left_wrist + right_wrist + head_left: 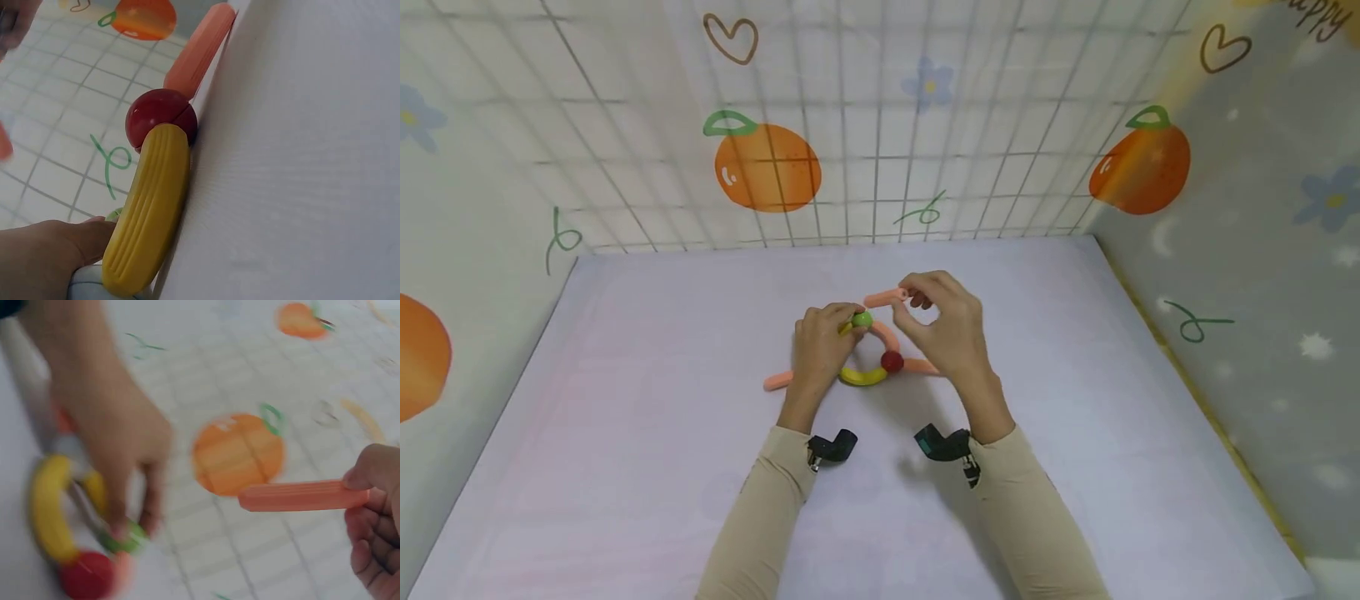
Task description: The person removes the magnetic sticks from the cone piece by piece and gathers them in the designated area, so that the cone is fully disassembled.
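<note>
A ring of curved yellow pieces [863, 377] and a curved salmon piece [886, 335] lies on the table, joined by balls. My left hand [820, 346] pinches the green ball [862, 319] at the ring's far side. Up and to the right of that ball, my right hand [953, 327] holds a straight salmon stick [300, 496] by one end, between thumb and fingers. The stick's other end points left, apart from the ball. A red ball [159, 119] joins the ring to another salmon stick [919, 367]. Part of a pale ball [94, 286] shows beneath the left hand.
One more salmon stick [778, 381] sticks out left of the ring, partly hidden by the left hand. The pale table [647, 467] meets a printed curtain [865, 179] at the back and a grey wall covering [1247, 333] at the right.
</note>
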Available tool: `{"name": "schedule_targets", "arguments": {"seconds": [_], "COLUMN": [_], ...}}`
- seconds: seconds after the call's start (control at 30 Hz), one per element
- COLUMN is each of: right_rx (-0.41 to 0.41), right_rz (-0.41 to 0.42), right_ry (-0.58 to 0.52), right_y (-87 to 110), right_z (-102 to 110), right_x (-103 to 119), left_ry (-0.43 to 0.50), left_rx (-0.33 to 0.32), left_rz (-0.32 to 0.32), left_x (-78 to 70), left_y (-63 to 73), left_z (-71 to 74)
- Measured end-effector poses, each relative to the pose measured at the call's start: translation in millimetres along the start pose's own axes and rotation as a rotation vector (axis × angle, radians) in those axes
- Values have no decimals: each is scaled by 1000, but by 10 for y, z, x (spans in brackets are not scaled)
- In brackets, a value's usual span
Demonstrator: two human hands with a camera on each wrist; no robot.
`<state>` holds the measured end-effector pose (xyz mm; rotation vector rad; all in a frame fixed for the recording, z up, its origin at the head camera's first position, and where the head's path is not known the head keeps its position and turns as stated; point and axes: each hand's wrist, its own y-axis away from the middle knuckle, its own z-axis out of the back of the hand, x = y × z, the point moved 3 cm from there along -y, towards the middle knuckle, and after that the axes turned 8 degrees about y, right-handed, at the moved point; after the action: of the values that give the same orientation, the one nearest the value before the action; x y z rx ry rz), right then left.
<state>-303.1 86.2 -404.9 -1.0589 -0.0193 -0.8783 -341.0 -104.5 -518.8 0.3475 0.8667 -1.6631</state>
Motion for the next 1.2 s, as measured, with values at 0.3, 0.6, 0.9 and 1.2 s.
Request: {"name": "schedule_targets", "arguments": {"seconds": [0.3, 0.6, 0.9, 1.2], "right_rx": [-68, 196, 357, 441], "right_rz": [-412, -775, -821, -821], "right_ry": [-160, -172, -148, -110], "right_y": [82, 380, 518, 625], "right_z": [520, 530, 396, 392], "right_x": [-641, -1212, -1350, -1503], "left_ry": [78, 98, 113, 119], "left_rx": [19, 0, 17, 18], "left_rz": [18, -12, -5, 2], "left_x": [21, 40, 35, 32], "left_y": [26, 20, 18, 23], "left_z": [-21, -22, -32, -29]}}
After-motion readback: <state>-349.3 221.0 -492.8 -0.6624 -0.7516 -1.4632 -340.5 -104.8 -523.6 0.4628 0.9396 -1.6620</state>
